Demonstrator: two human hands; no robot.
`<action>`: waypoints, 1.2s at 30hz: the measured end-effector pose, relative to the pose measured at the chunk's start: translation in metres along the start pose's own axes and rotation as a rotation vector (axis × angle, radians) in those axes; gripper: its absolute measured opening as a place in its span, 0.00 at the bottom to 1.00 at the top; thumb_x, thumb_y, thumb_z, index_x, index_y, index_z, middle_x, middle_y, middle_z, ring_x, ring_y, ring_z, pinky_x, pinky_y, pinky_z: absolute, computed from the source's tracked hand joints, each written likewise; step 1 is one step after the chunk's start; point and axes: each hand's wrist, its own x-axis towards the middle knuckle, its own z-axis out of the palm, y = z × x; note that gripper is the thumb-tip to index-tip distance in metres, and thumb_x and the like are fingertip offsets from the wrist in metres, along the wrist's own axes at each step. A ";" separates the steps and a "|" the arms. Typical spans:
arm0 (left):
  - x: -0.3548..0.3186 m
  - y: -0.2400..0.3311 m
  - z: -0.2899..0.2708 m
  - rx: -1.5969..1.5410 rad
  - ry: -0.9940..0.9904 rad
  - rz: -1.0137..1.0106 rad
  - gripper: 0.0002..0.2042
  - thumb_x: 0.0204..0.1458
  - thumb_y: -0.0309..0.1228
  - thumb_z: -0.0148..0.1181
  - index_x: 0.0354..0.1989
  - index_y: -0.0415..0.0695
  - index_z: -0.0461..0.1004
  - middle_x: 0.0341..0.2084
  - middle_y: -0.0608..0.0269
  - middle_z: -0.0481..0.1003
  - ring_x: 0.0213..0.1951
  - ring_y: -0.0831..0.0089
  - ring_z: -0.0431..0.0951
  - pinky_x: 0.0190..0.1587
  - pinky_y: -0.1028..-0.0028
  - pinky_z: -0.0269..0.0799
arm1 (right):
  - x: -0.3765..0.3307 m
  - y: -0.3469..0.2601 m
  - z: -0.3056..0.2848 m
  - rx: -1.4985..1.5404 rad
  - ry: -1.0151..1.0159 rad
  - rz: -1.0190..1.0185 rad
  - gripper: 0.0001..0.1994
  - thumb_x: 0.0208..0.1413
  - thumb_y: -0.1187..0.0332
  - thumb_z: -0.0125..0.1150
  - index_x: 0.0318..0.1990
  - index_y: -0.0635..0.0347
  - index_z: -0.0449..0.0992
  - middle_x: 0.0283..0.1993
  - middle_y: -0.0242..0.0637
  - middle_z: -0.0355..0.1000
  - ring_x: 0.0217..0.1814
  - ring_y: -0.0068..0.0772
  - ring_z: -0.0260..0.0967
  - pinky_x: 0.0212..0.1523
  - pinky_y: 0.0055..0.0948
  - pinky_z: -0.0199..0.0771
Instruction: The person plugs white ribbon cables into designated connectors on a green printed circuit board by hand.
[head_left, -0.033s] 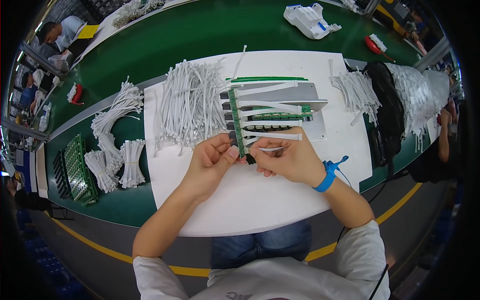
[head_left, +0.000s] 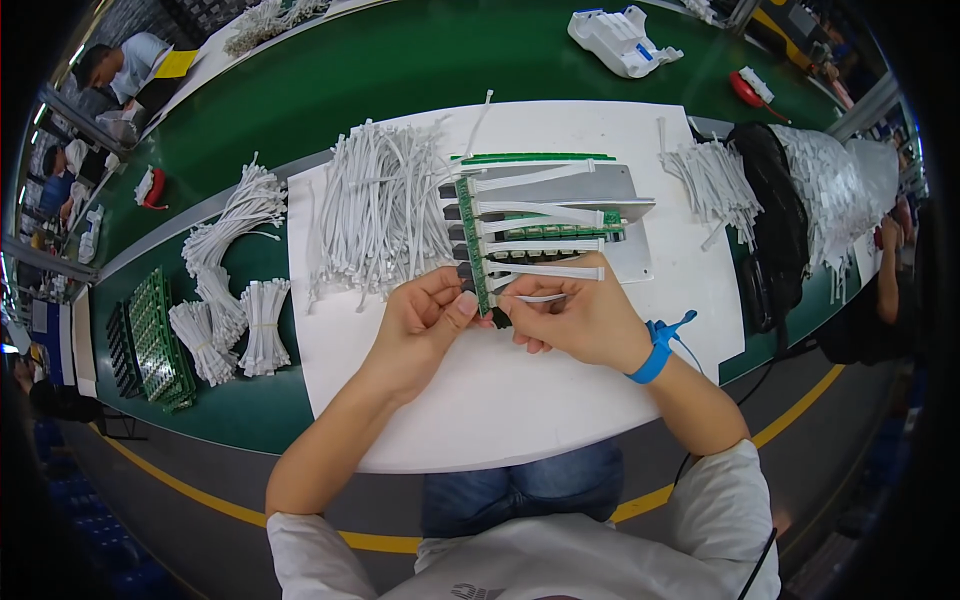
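Note:
A narrow green circuit board strip [head_left: 473, 235] stands lengthwise before me, with black parts along its left edge. Several white flat cables [head_left: 545, 213] run from it to the right. My left hand [head_left: 425, 315] pinches the near end of the strip between thumb and fingers. On the strip's other side, my right hand [head_left: 570, 315] is closed on the end of the nearest white cable [head_left: 540, 298], its fingertips at the board's near end. The exact contact is hidden by the fingers. Under the cables lie a grey metal plate [head_left: 632, 262] and another green board [head_left: 560, 226].
A large heap of white cables [head_left: 380, 205] lies left on the white sheet [head_left: 520, 420]. Cable bundles [head_left: 264, 325] and stacked green boards [head_left: 160, 340] sit farther left. At right are more cables [head_left: 712, 180] and a black bag [head_left: 770, 200]. A white plastic housing [head_left: 622, 42] stands at the back.

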 end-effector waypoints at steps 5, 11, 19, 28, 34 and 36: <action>0.003 0.000 -0.005 0.027 -0.044 0.027 0.07 0.60 0.24 0.52 0.43 0.34 0.70 0.39 0.60 0.76 0.39 0.79 0.74 0.46 0.77 0.73 | 0.002 0.002 -0.002 -0.053 -0.032 -0.027 0.06 0.52 0.76 0.60 0.37 0.69 0.76 0.25 0.33 0.73 0.23 0.20 0.70 0.23 0.20 0.74; 0.006 0.009 -0.001 0.046 -0.051 0.175 0.12 0.57 0.21 0.54 0.50 0.34 0.65 0.44 0.58 0.73 0.45 0.74 0.74 0.50 0.72 0.73 | 0.011 0.004 -0.007 -0.094 -0.018 -0.226 0.06 0.53 0.75 0.59 0.37 0.69 0.77 0.26 0.33 0.74 0.25 0.19 0.72 0.23 0.19 0.73; 0.011 0.008 0.001 0.122 0.055 0.402 0.24 0.48 0.13 0.60 0.54 0.33 0.60 0.48 0.52 0.71 0.48 0.69 0.74 0.51 0.69 0.74 | 0.016 0.006 -0.011 0.035 -0.176 -0.190 0.16 0.60 0.71 0.56 0.53 0.66 0.65 0.32 0.37 0.72 0.28 0.22 0.72 0.23 0.20 0.73; 0.009 0.014 -0.005 0.115 0.003 0.267 0.18 0.46 0.17 0.63 0.46 0.38 0.66 0.45 0.54 0.73 0.46 0.71 0.76 0.49 0.72 0.75 | 0.019 0.015 -0.013 -0.070 -0.004 -0.379 0.11 0.54 0.78 0.59 0.44 0.66 0.71 0.31 0.32 0.71 0.30 0.17 0.70 0.23 0.17 0.73; 0.008 0.020 -0.008 0.455 0.204 0.419 0.11 0.42 0.13 0.65 0.32 0.35 0.70 0.31 0.55 0.78 0.34 0.71 0.80 0.42 0.74 0.77 | 0.022 0.019 -0.014 -0.190 0.082 -0.509 0.10 0.50 0.80 0.62 0.42 0.66 0.75 0.26 0.26 0.68 0.25 0.10 0.63 0.25 0.11 0.64; 0.007 0.024 -0.010 0.557 0.176 0.422 0.11 0.42 0.13 0.65 0.32 0.35 0.70 0.31 0.55 0.78 0.34 0.72 0.80 0.42 0.75 0.77 | 0.024 0.020 -0.014 -0.202 0.087 -0.517 0.10 0.49 0.80 0.62 0.41 0.66 0.75 0.26 0.25 0.68 0.25 0.10 0.63 0.25 0.11 0.64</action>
